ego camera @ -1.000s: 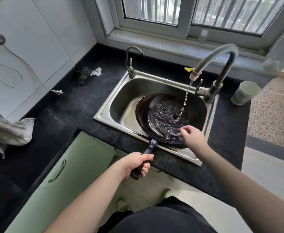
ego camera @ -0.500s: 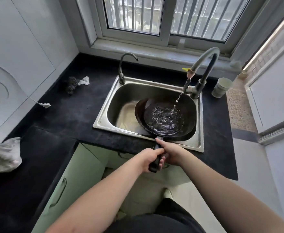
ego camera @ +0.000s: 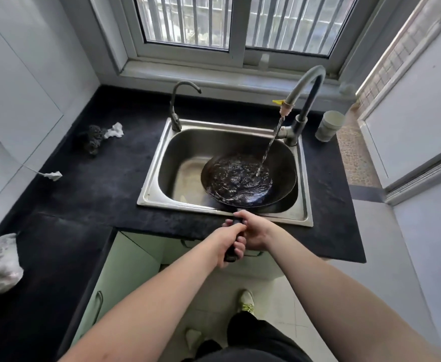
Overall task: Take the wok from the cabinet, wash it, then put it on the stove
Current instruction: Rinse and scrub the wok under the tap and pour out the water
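In sink (ego camera: 156,178), wok (ego camera: 248,178) under running water; left hand (ego camera: 228,240), right hand (ego camera: 256,229) both clasping its handle (ego camera: 231,254)

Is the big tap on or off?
On. A thin stream of water runs from the big tap into the wok, which already holds rippling water.

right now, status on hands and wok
Left hand and right hand both shut on wok handle. Wok in sink, tap water running in. Nothing in the way.
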Demonstrator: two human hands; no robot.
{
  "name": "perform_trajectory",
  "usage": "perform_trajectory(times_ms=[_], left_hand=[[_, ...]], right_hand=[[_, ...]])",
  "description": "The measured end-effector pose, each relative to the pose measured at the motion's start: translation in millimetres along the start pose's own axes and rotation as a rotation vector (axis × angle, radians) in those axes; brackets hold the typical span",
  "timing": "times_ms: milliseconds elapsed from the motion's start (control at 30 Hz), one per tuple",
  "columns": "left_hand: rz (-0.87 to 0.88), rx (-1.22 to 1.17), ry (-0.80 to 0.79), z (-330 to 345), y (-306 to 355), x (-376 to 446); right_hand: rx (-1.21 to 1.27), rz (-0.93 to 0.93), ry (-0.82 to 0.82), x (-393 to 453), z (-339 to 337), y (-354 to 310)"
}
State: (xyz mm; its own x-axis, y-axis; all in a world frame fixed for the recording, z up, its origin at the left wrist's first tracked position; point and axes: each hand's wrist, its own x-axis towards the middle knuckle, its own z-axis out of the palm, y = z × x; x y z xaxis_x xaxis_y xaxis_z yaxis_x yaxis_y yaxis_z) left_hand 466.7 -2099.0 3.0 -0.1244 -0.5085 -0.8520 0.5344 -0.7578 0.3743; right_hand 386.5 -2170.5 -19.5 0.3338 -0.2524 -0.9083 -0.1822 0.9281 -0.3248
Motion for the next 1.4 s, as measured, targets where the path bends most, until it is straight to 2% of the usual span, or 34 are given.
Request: perform_trajectory(times_ms=[300,500,833,967,1133,1400], left_hand=[[0.009,-0.007,0.11,15.0,5.4,2.3],[0.051,-0.043,0.16,29.7,8.3,4.3],[0.191,0.041,0.237,35.5,-10.1,-3.4],[0.257,0.104,0.241,27.8,-21.3,-11.7],[0.304,0.117,0.195,12.1,-38.2,-19.2],[0.267,0.048,0.053,-19.7,-47.3,-40.5]], right_hand=[[0.358,0.088,-0.179,21.4,-1.6,-4.7],[0.486,0.151,-0.315,22.7,-9.7,-10.0],[0.423,0.146,-0.337,14.0,-8.6,-1.5],[0.41,0.09,-0.337,7.6,-0.3,9.0],[0.362,-0.038,-0.297,1.6,12.4,26.3],[0.267,-0.214,-0.13,-7.4,39.5,50.4]])
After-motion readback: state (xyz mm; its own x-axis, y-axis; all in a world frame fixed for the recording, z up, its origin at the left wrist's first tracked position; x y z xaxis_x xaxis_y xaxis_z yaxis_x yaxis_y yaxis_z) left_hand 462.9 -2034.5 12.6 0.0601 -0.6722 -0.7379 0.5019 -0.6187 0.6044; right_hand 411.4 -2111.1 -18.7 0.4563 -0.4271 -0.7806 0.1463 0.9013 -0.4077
